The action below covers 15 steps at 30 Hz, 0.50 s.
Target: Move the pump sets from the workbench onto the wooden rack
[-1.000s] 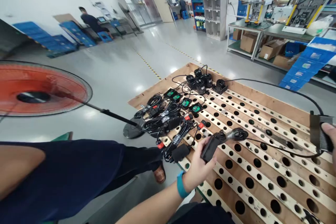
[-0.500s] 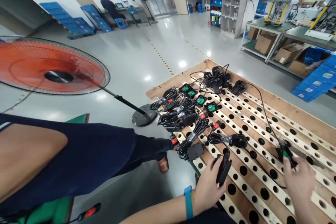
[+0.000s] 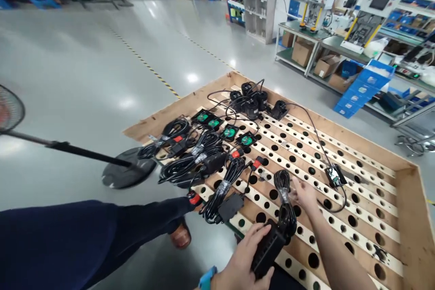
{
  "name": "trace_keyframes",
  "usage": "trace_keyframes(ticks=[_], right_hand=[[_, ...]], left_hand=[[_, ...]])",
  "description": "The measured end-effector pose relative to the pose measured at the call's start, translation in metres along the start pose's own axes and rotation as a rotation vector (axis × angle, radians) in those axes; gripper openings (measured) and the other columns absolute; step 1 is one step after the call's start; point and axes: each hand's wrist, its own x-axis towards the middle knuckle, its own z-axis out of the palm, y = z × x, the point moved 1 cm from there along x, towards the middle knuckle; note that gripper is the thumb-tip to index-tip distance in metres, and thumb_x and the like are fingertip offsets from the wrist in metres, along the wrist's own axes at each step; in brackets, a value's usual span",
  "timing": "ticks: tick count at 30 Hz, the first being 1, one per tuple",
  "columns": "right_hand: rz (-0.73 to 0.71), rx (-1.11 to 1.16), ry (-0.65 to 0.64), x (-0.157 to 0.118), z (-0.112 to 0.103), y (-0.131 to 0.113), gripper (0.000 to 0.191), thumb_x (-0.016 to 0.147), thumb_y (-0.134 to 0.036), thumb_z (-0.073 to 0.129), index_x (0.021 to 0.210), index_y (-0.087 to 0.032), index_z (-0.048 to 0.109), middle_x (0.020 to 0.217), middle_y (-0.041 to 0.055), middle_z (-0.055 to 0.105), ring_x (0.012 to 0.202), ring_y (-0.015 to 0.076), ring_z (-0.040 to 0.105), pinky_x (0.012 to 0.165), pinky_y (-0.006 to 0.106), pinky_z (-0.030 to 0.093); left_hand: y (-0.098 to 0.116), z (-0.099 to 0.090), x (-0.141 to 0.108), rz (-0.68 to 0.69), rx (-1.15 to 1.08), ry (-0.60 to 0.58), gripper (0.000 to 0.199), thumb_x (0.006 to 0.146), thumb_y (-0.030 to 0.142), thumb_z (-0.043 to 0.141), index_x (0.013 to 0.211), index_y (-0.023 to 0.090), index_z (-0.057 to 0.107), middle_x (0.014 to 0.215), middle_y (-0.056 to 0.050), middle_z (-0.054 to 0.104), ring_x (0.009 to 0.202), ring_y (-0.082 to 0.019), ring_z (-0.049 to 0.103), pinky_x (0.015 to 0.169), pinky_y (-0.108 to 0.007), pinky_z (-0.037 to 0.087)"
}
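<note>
1. The left hand point(image 3: 246, 253), at the bottom edge, has its fingers clamped round a black power adapter point(image 3: 267, 249), which rests on the near rail of a wooden board point(image 3: 404, 199) drilled with rows of round holes.
2. The right hand point(image 3: 304, 192) reaches forward with fingers spread apart, fingertips touching the adapter's coiled black cable point(image 3: 284, 199), which lies on the board just beyond the adapter.
3. A thin lead runs from the coil to a small green circuit board point(image 3: 335, 175) lying further right (well apart from the hands).
4. Risk, as a judgement: a pull on the adapter could drag that lead and slide the small circuit board, or snag the lead in a hole.
5. Risk: the coil lies near other bundled cables point(image 3: 193, 163) to the left; loops could tangle.
6. Surface: raw plywood with pale strips, and more black modules point(image 3: 251, 99) at its far end.
7. Room: a glossy grey factory floor, workbenches point(image 3: 306, 36), cardboard boxes, blue crates, and a tilted floor fan point(image 3: 125, 174) at left.
</note>
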Motion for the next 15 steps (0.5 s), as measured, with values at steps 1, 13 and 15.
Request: trace_keyframes(ticks=[1, 13, 15], right_hand=[[-0.083, -0.198, 0.147, 0.006, -0.022, 0.007, 0.064, 0.083, -0.076, 0.053, 0.092, -0.015, 0.068, 0.088, 0.0167, 0.069, 0.09, 0.0359, 0.065, 0.081, 0.048, 0.053], [0.097, -0.878, 0.493, 0.098, -0.131, 0.048, 0.08, 0.08, -0.053, 0.06, 0.143, -0.004, 0.046, 0.137, 0.0327, 0.05, 0.125, 0.0512, 0.046, 0.099, 0.062, 0.04], [0.169, -0.879, 0.379, 0.102, -0.142, 0.043, 0.082, 0.077, -0.06, 0.062, 0.135, -0.003, 0.052, 0.123, 0.0316, 0.059, 0.121, 0.0506, 0.051, 0.098, 0.058, 0.044]], left_hand=[[-0.001, 0.001, 0.002, 0.015, 0.0, -0.07, 0.093, 0.073, 0.019, 0.067, 0.156, 0.035, 0.028, 0.149, -0.014, 0.047, 0.134, -0.036, 0.053, 0.108, -0.05, 0.052], [-0.024, 0.107, 0.064, 0.36, 0.212, -0.671, 0.09, 0.072, 0.062, 0.072, 0.15, 0.028, 0.043, 0.115, -0.014, 0.059, 0.086, -0.031, 0.065, 0.072, -0.04, 0.055], [-0.031, 0.103, 0.067, 0.358, 0.157, -0.692, 0.083, 0.074, 0.063, 0.071, 0.144, 0.025, 0.05, 0.115, -0.013, 0.06, 0.089, -0.03, 0.065, 0.075, -0.039, 0.055]])
